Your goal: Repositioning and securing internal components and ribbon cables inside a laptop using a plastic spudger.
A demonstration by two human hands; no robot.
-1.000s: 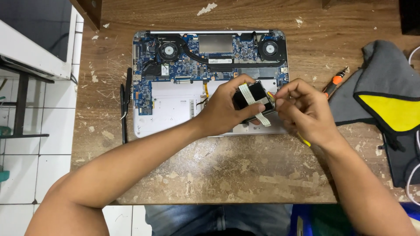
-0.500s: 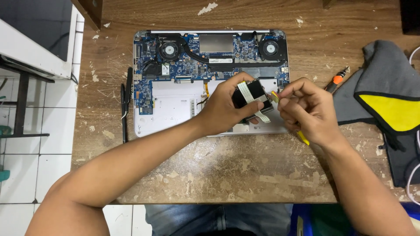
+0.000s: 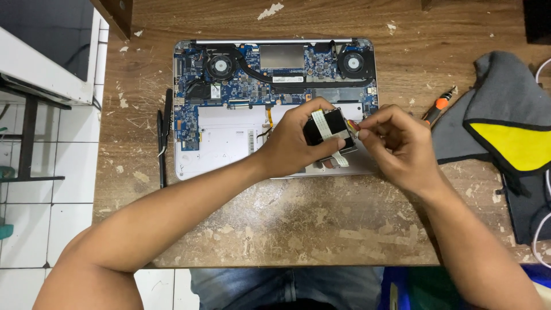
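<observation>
A worn wooden table (image 3: 298, 229) fills most of the view, with pale scratches and flecks of white paint on it. To the right lies a grey cloth bag (image 3: 505, 132) with a yellow panel edged in black. A small screwdriver with an orange and black handle (image 3: 437, 108) rests just beside the bag's left edge. On the left part of the table a pair of black tweezers (image 3: 163, 138) lies lengthwise. Beyond the table's left edge there is a white tiled floor (image 3: 51, 189), and a white cabinet with a dark top (image 3: 46, 57) stands in the upper left corner. A white cable (image 3: 539, 241) curls at the right edge.
</observation>
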